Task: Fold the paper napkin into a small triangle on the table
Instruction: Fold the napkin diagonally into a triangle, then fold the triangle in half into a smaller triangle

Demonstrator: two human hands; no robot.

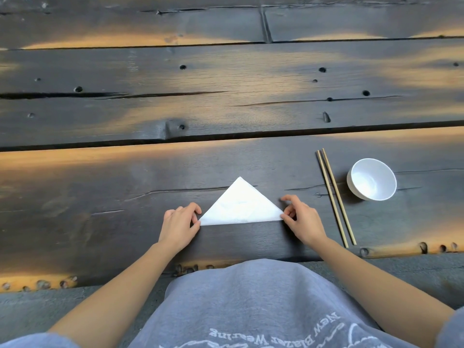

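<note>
On the dark plank desk (100,197), a white paper napkin (241,207) lay folded into a triangle; left hand (178,226) fingers pinched its left corner, right hand (302,219) fingers its right corner.

Single head-worn wide-angle view, looking forward and steeply down over the wearer's grey shirt (263,305) onto the dark plank table (100,197); near edge close, far planks receding.

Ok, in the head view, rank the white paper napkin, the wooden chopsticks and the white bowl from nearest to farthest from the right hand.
1. White paper napkin: touching the right hand at its right corner.
2. Wooden chopsticks: just right of the hand.
3. White bowl: farther right, beyond the chopsticks.
</note>
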